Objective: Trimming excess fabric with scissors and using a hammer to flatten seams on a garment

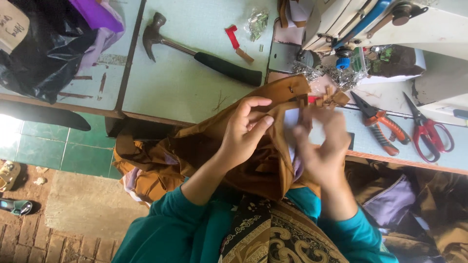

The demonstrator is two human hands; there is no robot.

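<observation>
A brown garment (204, 151) hangs from the table edge down onto my lap. My left hand (243, 129) pinches a fold of this brown cloth near its upper edge, fingers curled on it. My right hand (324, 151), blurred by motion, grips the same cloth beside a small white patch (291, 118) and some short brown strips (334, 97). Both hands sit close together just in front of the sewing machine (390, 22).
On the pale green table (185, 87) lie a black-handled hammer (204, 56), a red scrap (232, 36), orange-handled pliers (385, 126) and red-handled scissors (431, 134). A black bag (44, 53) and purple cloth (97, 14) sit at the left. More brown cloth (429, 204) is piled at the right.
</observation>
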